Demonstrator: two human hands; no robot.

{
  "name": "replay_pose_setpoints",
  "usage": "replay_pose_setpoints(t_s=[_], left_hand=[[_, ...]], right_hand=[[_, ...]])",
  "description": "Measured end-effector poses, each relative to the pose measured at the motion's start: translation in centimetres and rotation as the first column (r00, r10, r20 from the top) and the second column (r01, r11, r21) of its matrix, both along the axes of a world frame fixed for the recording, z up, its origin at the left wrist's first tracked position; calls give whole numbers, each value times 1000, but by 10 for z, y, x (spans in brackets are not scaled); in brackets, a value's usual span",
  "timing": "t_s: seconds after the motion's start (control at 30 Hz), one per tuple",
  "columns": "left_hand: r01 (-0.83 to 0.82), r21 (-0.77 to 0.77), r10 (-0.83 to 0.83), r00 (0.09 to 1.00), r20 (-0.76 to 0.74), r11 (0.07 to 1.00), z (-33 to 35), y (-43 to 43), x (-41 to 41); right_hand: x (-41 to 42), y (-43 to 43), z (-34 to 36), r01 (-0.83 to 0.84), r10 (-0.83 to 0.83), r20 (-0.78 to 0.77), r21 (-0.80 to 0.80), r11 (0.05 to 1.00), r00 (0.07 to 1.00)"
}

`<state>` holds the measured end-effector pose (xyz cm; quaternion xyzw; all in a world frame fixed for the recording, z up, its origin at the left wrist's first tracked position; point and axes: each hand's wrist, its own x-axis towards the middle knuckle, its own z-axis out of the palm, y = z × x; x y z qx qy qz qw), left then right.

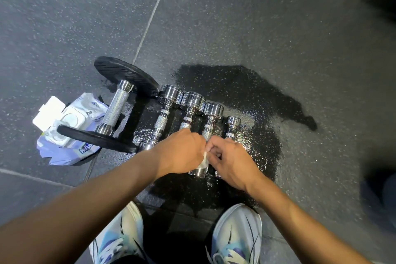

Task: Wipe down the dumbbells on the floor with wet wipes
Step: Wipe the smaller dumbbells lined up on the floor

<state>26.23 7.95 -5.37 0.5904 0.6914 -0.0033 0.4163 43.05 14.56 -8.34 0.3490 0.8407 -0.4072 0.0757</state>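
Left hand (182, 152) and right hand (232, 162) are both pinching one wet wipe (204, 161) between them, right over the near ends of the chrome dumbbells (192, 100) on the floor (278, 28). They lie pointing straight away, so neither hand's really closer.

near ends of chrome dumbbells (192, 100) hidden under left hand (182, 152) and right hand (231, 161), wet wipe (204, 162) mostly covered between them, shoes (120, 236) cut off at bottom edge
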Motion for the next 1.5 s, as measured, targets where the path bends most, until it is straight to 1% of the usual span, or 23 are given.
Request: replay_pose_setpoints(t_s=[0.07,0.17,0.23,0.27,0.33,0.37,0.4,0.47,0.53,0.63,0.77,0.87,0.97,1.03,1.1,1.17,1.2,1.23,1.27,1.33,1.37,1.4,1.5], left_hand=[[-33,-18,34,999,25,999,2,-1,-3],[-119,-38,121,990,74,992,-1,-6,-10],[-199,-43,203,973,112,979,-1,-10,-13],[-231,-43,234,965,119,972,-1,-12,-14],[-250,-17,250,963,104,968,0,-14,-15],[-261,21,258,961,100,965,0,-14,-14],[-293,62,285,951,118,954,2,-13,-14],[-429,102,399,889,222,898,7,-11,-16],[-548,58,498,795,347,834,12,-9,-18],[-615,9,543,704,458,789,17,-5,-22],[-670,0,582,645,495,742,22,-1,-20],[-711,-50,621,575,533,702,24,-1,-20],[-721,-27,625,580,523,692,20,-4,-22],[-726,10,625,599,501,687,16,-5,-23],[-709,78,604,648,464,701,12,-6,-22],[-677,161,580,710,400,718,9,-5,-20],[-681,176,578,708,404,711,8,-4,-19],[-701,170,585,683,437,693,8,-3,-17],[-725,150,592,649,478,673,9,-2,-15],[-744,111,587,601,543,659,12,-1,-9],[-735,99,574,598,559,670,13,0,-6],[-718,92,560,610,560,690,14,-1,-4],[-647,138,524,708,473,750,14,-4,0]], right_hand=[[-2,-2,2,51,-52,-20,-48,998,998],[-3,-5,4,161,-175,-42,-232,959,984],[-6,-11,3,163,-175,-31,-238,958,984],[-8,-14,2,147,-155,-25,-205,968,988],[-14,-18,3,135,-141,-30,-164,977,989],[-17,-18,4,172,-185,-54,-194,966,981],[-19,-17,8,235,-267,-90,-265,935,960],[-20,-11,16,369,-455,-145,-399,840,879],[-17,-2,21,442,-567,-192,-451,776,801],[-8,10,26,418,-576,-243,-481,770,780],[3,23,30,363,-540,-249,-512,778,804],[8,25,32,326,-491,-256,-489,809,833],[11,24,30,309,-459,-276,-450,838,844],[10,23,27,325,-430,-299,-342,882,852],[5,24,25,374,-408,-345,-162,913,845],[-1,24,23,394,-356,-364,33,919,861],[-4,22,21,391,-346,-355,62,918,869],[-8,20,19,403,-375,-349,6,915,859],[-13,16,18,434,-459,-344,-151,888,819],[-23,8,19,440,-639,-305,-518,734,706],[-26,4,18,416,-692,-291,-626,660,660],[-28,1,18,397,-719,-291,-675,622,632],[-28,-2,15,400,-706,-338,-638,658,622]])
